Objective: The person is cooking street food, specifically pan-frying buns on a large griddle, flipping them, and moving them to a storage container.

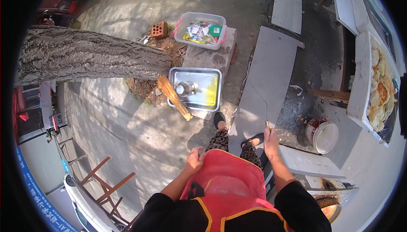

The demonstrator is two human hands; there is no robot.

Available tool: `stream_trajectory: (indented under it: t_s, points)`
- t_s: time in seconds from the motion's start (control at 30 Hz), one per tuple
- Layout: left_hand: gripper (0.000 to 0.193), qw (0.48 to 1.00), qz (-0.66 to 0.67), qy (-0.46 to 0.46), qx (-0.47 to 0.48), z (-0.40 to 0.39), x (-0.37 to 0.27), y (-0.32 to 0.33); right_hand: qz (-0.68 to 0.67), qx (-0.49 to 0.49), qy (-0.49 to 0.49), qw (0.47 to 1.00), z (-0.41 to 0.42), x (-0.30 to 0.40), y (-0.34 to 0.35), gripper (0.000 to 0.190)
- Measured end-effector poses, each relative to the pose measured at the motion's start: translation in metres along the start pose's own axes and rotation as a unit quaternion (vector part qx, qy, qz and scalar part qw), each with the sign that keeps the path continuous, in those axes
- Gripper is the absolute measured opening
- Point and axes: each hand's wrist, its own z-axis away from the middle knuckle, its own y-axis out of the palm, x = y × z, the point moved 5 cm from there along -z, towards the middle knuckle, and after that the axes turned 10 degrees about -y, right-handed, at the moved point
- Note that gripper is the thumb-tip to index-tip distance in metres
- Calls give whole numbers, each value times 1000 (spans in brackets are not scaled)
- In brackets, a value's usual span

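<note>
My right hand (271,143) grips the wooden handle of a long metal tool (266,109), whose thin bent rod reaches forward over grey boards. My left hand (194,161) holds nothing, its fingers loosely curled beside the red apron (233,181). In front of my feet, a metal tray (194,107) with yellow liquid in its right part lies on a stone slab. A small metal pot (185,89) is in the tray. A straw whisk broom (174,97) leans across the tray's left edge.
A plastic box (201,45) of small packets, a perforated brick (159,29) and a tree trunk (92,55) lie ahead. At right are a bucket (327,137) and a tray of flatbreads (381,93). A wooden frame (106,189) and white car (90,208) are at lower left.
</note>
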Motion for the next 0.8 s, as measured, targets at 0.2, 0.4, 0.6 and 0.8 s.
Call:
stream_trajectory:
  t_s: [0.2,0.4,0.6,0.8]
  points:
    - [45,991,66,-92,-70,-101,81,0,109,73,-176,976,-89,92,131,26]
    - [67,956,81,-194,-205,-227,149,2,161,66,-302,937,-157,118,234,25]
    - [68,946,168,-227,-161,-273,164,25,177,44,-272,945,-172,120,270,34]
    - [64,929,255,-237,-123,-278,154,28,-10,83,-322,943,-168,199,320,28]
